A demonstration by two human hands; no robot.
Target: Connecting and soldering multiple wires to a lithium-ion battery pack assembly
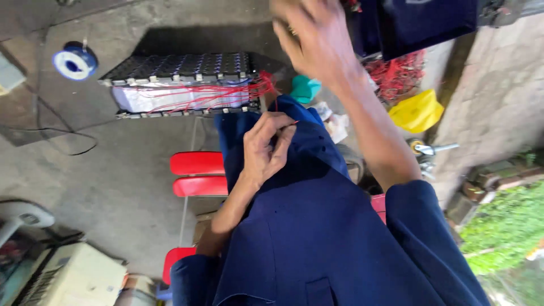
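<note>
Carefully, I am pinching a thin red wire [285, 126] in my left hand [266, 148], fingers closed on it just beside the battery pack [181, 85] on the floor, keeping it taut, while my right hand [311, 34] is blurring above, grip unreadable.

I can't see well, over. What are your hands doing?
Left hand pinching red wire. Right hand raised, blurred, nothing seen in it. Battery pack ahead, wires trailing.
</note>
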